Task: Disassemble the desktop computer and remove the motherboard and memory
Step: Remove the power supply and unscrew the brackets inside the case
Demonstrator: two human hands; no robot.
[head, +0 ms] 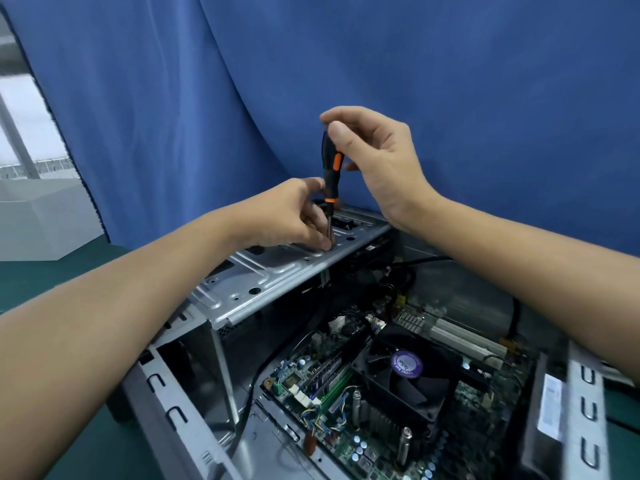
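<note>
Right hand (377, 161) grips screwdriver (330, 171) handle, left hand (294, 216) pinches shaft at tip on drive bracket (263, 275). Open case (166, 386) holds motherboard (346, 431), memory (332, 379) beside fan (405, 368)

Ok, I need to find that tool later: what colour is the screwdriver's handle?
The screwdriver handle is black with orange accents, clearest in the head view.

Nothing here can be read with certainty. The purple sticker (406, 362) on the hub of the fan (398, 391), near the middle of the computer case (166, 403), carries white print that lies upside down and is too small and blurred to make out. A white label (550, 405) on the case's right wall and the fine print on the motherboard (301, 372) are equally illegible.
</note>
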